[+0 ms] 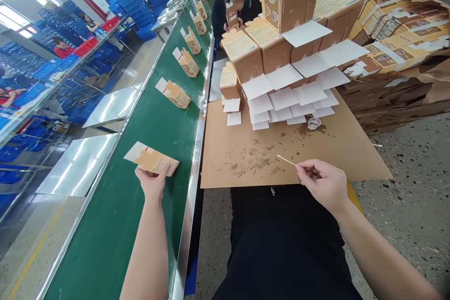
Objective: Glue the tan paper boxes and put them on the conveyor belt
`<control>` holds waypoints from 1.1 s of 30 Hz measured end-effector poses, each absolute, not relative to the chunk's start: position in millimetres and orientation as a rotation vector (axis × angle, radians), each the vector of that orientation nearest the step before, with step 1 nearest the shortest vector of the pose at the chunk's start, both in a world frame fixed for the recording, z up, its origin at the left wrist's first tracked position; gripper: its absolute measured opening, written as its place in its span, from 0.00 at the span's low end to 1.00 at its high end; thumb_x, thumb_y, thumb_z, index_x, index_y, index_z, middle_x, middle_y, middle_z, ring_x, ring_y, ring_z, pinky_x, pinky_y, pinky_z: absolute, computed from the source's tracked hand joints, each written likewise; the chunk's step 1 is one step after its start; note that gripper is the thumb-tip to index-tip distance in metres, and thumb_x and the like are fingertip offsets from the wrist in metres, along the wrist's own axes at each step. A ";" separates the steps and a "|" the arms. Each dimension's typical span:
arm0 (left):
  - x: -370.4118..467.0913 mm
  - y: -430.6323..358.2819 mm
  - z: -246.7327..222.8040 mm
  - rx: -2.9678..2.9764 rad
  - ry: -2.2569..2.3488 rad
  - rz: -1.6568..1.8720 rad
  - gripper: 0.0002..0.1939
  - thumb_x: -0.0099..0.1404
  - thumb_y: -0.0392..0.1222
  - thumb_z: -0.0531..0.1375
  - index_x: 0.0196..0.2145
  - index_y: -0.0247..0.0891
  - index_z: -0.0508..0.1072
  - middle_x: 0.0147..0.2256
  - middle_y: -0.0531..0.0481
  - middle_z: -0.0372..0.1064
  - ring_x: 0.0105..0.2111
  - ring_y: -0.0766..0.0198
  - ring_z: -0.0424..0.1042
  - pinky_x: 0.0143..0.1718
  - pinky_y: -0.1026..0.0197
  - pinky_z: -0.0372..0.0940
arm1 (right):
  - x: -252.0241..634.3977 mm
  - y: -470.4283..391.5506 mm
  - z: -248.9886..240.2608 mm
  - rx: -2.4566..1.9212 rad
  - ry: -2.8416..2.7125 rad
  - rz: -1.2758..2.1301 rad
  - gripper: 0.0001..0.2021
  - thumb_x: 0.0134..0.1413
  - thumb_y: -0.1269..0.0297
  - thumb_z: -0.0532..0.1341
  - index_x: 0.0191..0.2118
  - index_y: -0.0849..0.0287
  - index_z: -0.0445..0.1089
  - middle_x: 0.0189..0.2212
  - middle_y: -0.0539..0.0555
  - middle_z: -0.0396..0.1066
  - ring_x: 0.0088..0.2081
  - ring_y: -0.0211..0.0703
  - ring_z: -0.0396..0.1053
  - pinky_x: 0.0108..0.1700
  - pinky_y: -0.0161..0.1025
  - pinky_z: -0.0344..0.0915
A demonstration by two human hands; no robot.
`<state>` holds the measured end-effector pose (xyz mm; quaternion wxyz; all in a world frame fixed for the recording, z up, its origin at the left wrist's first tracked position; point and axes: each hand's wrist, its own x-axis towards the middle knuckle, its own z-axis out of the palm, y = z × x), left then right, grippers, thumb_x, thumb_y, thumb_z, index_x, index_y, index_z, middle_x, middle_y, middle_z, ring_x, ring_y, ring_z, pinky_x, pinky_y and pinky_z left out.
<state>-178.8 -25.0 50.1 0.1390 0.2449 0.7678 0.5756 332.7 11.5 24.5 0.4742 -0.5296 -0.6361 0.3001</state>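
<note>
Over the green conveyor belt (147,225), my left hand (152,183) grips a small tan-and-brown carton (154,161) whose white flap points to the upper left. The fingers and thumb close round its near side. My right hand (321,183) pinches a thin stick, apparently a cotton swab (286,160), with its tip toward the upper left. Below that tip lies a brown cardboard sheet (351,164) marked with dark wet spots. A small clear round dish (314,123) rests on the sheet, a wet patch around it.
Several cartons (179,96) stand in a row farther up the belt. Stacked cartons with white flaps (281,51) fill the back of the sheet. Bundled flat cartons (404,51) are piled at the right. A co-worker (228,4) sits beyond the stack. The belt has a metal rail (197,164).
</note>
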 end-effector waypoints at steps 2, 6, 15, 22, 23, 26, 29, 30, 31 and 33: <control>-180.9 -33.0 50.3 0.733 2.300 1.649 0.53 0.37 0.46 0.85 0.53 0.47 0.58 0.60 0.42 0.70 0.67 0.39 0.73 0.73 0.30 0.65 | 332.8 13.1 25.8 -1.278 -1.552 0.720 0.14 0.69 0.50 0.69 0.33 0.51 0.81 0.25 0.51 0.80 0.24 0.44 0.77 0.30 0.41 0.80; -159.5 -42.0 55.0 0.954 2.686 1.933 0.44 0.50 0.48 0.78 0.57 0.46 0.59 0.62 0.40 0.64 0.68 0.41 0.70 0.72 0.32 0.65 | 341.2 11.1 28.2 -1.284 -1.542 0.670 0.14 0.70 0.51 0.70 0.34 0.52 0.82 0.26 0.51 0.80 0.24 0.42 0.77 0.29 0.39 0.79; -7.8 155.7 59.3 0.776 1.716 1.515 0.33 0.67 0.53 0.74 0.57 0.46 0.59 0.39 0.51 0.76 0.32 0.60 0.81 0.38 0.59 0.75 | 346.8 16.5 38.9 -1.295 -1.533 0.618 0.14 0.69 0.50 0.71 0.34 0.53 0.82 0.25 0.51 0.79 0.23 0.43 0.77 0.27 0.39 0.78; 29.2 197.7 51.8 0.608 1.638 1.553 0.36 0.66 0.33 0.72 0.63 0.43 0.56 0.37 0.55 0.74 0.28 0.66 0.79 0.37 0.61 0.75 | 367.7 18.2 52.7 -1.295 -1.521 0.513 0.11 0.67 0.53 0.71 0.35 0.53 0.82 0.24 0.51 0.78 0.22 0.43 0.75 0.27 0.40 0.78; 26.6 184.2 49.3 0.643 1.623 1.574 0.37 0.65 0.33 0.71 0.63 0.43 0.56 0.37 0.55 0.74 0.28 0.67 0.79 0.38 0.61 0.76 | 373.8 20.3 53.2 -1.306 -1.507 0.502 0.11 0.66 0.53 0.71 0.35 0.53 0.82 0.24 0.51 0.78 0.22 0.43 0.75 0.27 0.40 0.77; 13.6 119.2 36.6 0.768 1.635 1.556 0.38 0.62 0.37 0.72 0.62 0.45 0.57 0.39 0.54 0.75 0.30 0.65 0.80 0.37 0.60 0.76 | 392.0 32.5 52.3 -1.407 -1.456 0.466 0.12 0.63 0.52 0.71 0.33 0.54 0.82 0.24 0.53 0.78 0.22 0.43 0.75 0.27 0.40 0.76; -2.7 37.1 17.8 0.912 1.728 1.449 0.38 0.62 0.45 0.73 0.62 0.45 0.58 0.39 0.53 0.76 0.34 0.60 0.81 0.39 0.57 0.76 | 406.0 52.8 53.7 -1.562 -1.438 0.424 0.14 0.60 0.50 0.69 0.32 0.55 0.80 0.25 0.54 0.79 0.24 0.43 0.76 0.31 0.40 0.76; -8.5 12.3 11.8 0.981 1.786 1.403 0.36 0.62 0.47 0.73 0.62 0.45 0.60 0.39 0.52 0.76 0.35 0.59 0.81 0.40 0.56 0.76 | 409.3 60.7 55.6 -1.611 -1.452 0.420 0.13 0.59 0.51 0.68 0.32 0.55 0.80 0.25 0.55 0.79 0.25 0.44 0.76 0.34 0.40 0.76; -14.2 -8.9 6.6 1.057 1.852 1.363 0.34 0.63 0.48 0.72 0.61 0.44 0.62 0.41 0.49 0.77 0.38 0.57 0.80 0.42 0.53 0.77 | 412.1 68.8 58.3 -1.655 -1.480 0.427 0.12 0.59 0.53 0.68 0.33 0.56 0.79 0.26 0.55 0.79 0.26 0.44 0.76 0.36 0.41 0.77; -23.6 -37.4 0.7 1.195 2.018 1.318 0.29 0.65 0.48 0.70 0.60 0.43 0.67 0.47 0.43 0.78 0.45 0.53 0.80 0.50 0.48 0.76 | 416.0 85.2 64.9 -1.730 -1.570 0.457 0.08 0.58 0.58 0.67 0.34 0.56 0.79 0.27 0.55 0.80 0.29 0.44 0.76 0.40 0.42 0.77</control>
